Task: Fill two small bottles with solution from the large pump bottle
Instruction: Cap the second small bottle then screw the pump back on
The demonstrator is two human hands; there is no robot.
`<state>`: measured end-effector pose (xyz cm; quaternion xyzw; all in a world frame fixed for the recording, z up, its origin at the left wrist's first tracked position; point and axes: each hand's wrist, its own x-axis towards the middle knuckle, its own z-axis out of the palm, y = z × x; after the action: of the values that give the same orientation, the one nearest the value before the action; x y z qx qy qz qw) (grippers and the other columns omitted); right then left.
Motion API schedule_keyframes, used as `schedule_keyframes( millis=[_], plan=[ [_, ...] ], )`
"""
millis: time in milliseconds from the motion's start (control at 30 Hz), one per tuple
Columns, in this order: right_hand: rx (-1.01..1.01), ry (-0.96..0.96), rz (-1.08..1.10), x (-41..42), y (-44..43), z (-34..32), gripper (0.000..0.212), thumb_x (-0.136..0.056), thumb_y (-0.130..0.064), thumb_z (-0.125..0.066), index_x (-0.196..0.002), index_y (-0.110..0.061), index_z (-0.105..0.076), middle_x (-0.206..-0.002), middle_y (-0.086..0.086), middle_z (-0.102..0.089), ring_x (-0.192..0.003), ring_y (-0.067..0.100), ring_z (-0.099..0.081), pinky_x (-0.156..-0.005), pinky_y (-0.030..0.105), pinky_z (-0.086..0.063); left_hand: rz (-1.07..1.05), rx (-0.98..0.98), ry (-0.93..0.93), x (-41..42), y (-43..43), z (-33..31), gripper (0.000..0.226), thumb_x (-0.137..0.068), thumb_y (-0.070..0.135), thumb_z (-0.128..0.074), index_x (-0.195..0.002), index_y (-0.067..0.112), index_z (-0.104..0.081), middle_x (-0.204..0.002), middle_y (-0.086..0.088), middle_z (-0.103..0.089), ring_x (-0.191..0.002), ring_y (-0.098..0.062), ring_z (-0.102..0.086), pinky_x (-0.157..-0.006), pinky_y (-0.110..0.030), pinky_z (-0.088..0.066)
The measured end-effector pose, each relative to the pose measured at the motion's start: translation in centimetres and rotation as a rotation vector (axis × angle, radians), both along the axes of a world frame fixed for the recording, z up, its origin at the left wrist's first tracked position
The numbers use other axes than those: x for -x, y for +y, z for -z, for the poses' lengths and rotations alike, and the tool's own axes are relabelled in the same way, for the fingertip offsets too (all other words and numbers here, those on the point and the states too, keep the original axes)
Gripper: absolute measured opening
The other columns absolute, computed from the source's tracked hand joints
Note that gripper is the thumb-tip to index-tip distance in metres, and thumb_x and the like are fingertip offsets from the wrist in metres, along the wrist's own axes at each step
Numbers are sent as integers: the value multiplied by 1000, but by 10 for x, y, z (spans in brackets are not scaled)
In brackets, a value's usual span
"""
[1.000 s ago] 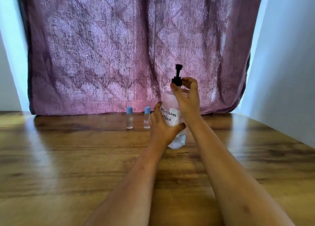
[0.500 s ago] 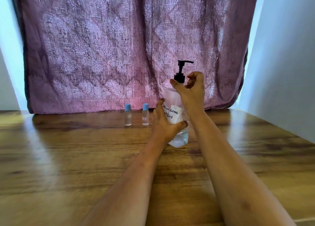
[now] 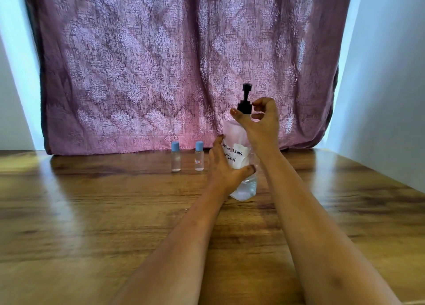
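The large clear plastic pump bottle (image 3: 241,162) stands upright mid-table, its black pump head (image 3: 245,100) pointing up. It carries a handwritten white label. The left hand (image 3: 226,169) clasps its body; the right hand (image 3: 259,125) pinches the collar.

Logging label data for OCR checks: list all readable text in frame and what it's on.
"LENS": upper line of the handwritten white label on the large pump bottle; the start is hidden by the left hand.
"TION": lower line, start also hidden.
Small sticker on the right small bottle: too small to read.
Left small bottle: no text visible.
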<state>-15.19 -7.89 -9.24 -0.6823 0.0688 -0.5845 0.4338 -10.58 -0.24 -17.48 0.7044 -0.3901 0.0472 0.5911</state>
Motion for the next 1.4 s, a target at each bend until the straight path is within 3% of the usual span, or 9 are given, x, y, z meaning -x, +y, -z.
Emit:
schedule_keyframes(
  millis=[67,200,400,567,800,967,1133,1233,1400],
  plan=[
    [3,23,-43,-1,4,1,37,-82,-33,-69,-110,-22,-48,-113,-2,-54,-102,14,-55,-86,28,-47,-3,3,-1,-1,0,0,115,-54,47,-72,-148,19,-11,-147,-6,-29,-136,-23,-30,-108,-38,-30],
    [-143,-103,-195,0,6,-1,18,-94,-16,-53,-111,-14,-58,-94,-9,-63,-87,3,-61,-82,22,-48,-1,4,-8,-2,0,1,115,-56,43,-76,-148,20,-11,-147,-6,-28,-136,-23,-29,-109,-40,-30],
    [-47,-17,-30,-1,2,2,47,-75,-26,-76,-113,-21,-49,-92,-4,-51,-85,14,-51,-72,25,-43,-7,1,-3,0,0,0,115,-53,45,-71,-147,20,-11,-148,-6,-27,-137,-23,-28,-111,-41,-30],
    [-70,-8,-160,-2,3,3,42,-91,-30,-57,-131,-19,-48,-108,-7,-60,-103,10,-59,-85,21,-46,-9,-4,-4,0,1,0,114,-53,45,-71,-147,20,-11,-147,-6,-28,-136,-24,-29,-109,-40,-30],
    [-40,-78,25,-2,3,3,38,-75,-24,-77,-102,-23,-50,-84,-6,-53,-74,8,-50,-68,23,-41,-9,-4,-8,2,1,-1,119,-48,56,-68,-146,20,-12,-145,-6,-30,-134,-23,-31,-107,-39,-32],
    [-19,-21,-63,-2,5,4,39,-86,-34,-63,-121,-24,-51,-110,-3,-56,-106,16,-54,-88,30,-44,-20,-5,-12,1,0,0,116,-51,51,-72,-146,22,-11,-146,-6,-29,-136,-25,-29,-111,-49,-31],
    [-82,-30,-117,1,2,-2,22,-88,-17,-63,-109,-19,-58,-88,-7,-66,-82,3,-63,-82,25,-52,-32,-8,-6,4,3,-2,123,-43,62,-60,-147,21,-10,-148,-6,-27,-138,-25,-26,-112,-46,-29],
    [-66,-36,-7,4,0,-3,43,-75,-21,-77,-102,-21,-45,-81,-12,-55,-66,-7,-52,-61,7,-41,-10,-37,-40,5,3,-3,120,-50,54,-67,-148,20,-8,-150,-6,-24,-139,-24,-24,-111,-40,-26],
    [12,58,-33,3,1,-1,49,-75,-37,-74,-112,-30,-42,-108,-2,-55,-104,18,-54,-84,30,-45,-14,-23,-40,4,2,-3,115,-53,47,-69,-148,19,-10,-147,-7,-27,-137,-25,-26,-110,-40,-27]
  ],
)
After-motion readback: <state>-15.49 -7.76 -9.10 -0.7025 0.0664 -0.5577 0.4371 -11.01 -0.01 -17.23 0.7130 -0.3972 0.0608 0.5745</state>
